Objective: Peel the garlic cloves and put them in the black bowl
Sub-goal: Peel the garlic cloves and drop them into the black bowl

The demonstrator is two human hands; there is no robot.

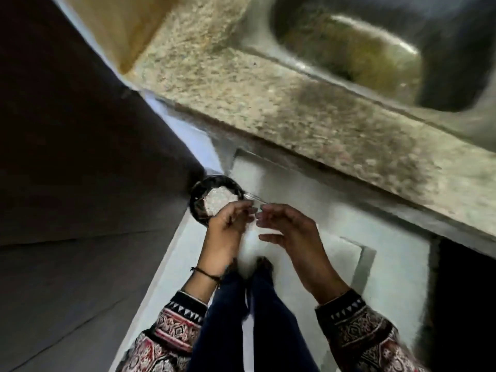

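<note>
One speckled stone counter (281,103) fills the view above and right of the black bowl (200,190), with a steel sink (402,84) set into it farther up and right. Pale cabinet front (335,210) lies right of the bowl, dark wall (80,130) left of it. Patterned sleeves (174,326) sit below the bowl. Left hand (228,229) is against the bowl's lower right rim, fingers curled; it appears to grip the bowl and carry it in the air, though blur hides the contact. Right hand (292,232) is just right of the bowl, fingers spread and loosely curved, thumb well apart from forefinger, holding nothing I can make out. The bowl holds a pale heap (220,201); cannot tell whether this is peeled cloves or skins. A thin pale sliver (257,199) runs from the bowl's right rim toward the right forefinger tip; touching or not, unclear. Judgement: a piece is being dropped in or picked away. To do it well, keep the bowl level and steady, work directly over it so nothing falls to the floor, and keep skins out of the cloves. No brand, label or writing readable anywhere.
</note>
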